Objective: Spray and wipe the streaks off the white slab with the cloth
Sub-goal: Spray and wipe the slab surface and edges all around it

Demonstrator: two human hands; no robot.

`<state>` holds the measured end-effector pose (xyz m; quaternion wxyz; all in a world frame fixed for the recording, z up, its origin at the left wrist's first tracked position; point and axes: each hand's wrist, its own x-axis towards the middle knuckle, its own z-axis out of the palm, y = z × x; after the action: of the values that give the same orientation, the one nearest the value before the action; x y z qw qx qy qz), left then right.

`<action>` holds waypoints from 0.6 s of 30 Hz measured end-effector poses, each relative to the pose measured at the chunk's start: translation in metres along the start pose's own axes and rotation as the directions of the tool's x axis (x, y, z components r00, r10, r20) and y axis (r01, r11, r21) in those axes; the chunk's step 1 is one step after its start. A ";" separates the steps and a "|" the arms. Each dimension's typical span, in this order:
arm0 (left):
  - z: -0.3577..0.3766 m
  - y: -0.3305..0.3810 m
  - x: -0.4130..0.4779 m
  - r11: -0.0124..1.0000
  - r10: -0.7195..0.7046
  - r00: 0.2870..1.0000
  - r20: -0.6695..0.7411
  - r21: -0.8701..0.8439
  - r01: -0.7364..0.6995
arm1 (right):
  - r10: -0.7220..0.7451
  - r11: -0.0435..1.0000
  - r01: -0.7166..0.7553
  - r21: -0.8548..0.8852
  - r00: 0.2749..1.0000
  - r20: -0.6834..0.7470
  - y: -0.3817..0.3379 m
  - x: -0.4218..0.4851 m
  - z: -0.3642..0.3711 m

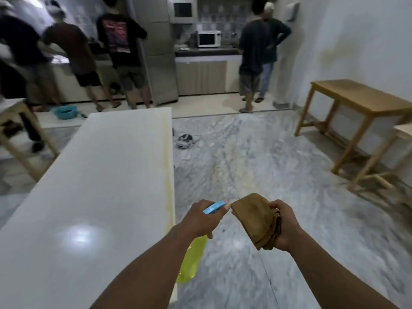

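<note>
The long white slab [107, 170] fills the left half of the view, with yellowish streaks along its right edge. My left hand [201, 219] grips a spray bottle [192, 259] with yellow liquid and a blue nozzle that points right, toward the cloth. The bottle hangs just off the slab's right edge, over the floor. My right hand [284, 226] holds a folded brown cloth [254, 219] right beside the nozzle, also over the floor.
Two wooden tables [361, 101] stand along the right wall. A small device [184, 141] lies on the marble floor beyond the slab, and a blue basin [65, 112] sits further back. Several people stand at the kitchen counters [200, 53]. Another wooden table [20, 126] stands at left.
</note>
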<state>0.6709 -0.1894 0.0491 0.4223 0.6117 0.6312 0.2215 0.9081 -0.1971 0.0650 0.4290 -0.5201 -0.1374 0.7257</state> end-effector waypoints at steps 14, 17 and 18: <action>-0.108 0.027 0.222 0.975 -0.219 0.921 -0.322 -0.118 0.191 | 0.258 0.948 -0.181 -0.263 0.921 0.293 -0.165 0.294 0.163; -0.121 0.030 0.258 0.969 -0.244 0.913 -0.326 -0.128 0.213 | 0.329 0.926 -0.243 -0.289 0.895 0.300 -0.181 0.336 0.187; -0.119 0.032 0.258 0.967 -0.248 0.917 -0.313 -0.130 0.218 | 0.325 0.930 -0.242 -0.278 0.895 0.307 -0.180 0.337 0.185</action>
<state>0.6209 0.0914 0.0713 0.3629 0.4668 0.7499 0.2967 0.8024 0.2135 0.0447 0.2231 -0.4445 -0.2171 0.8399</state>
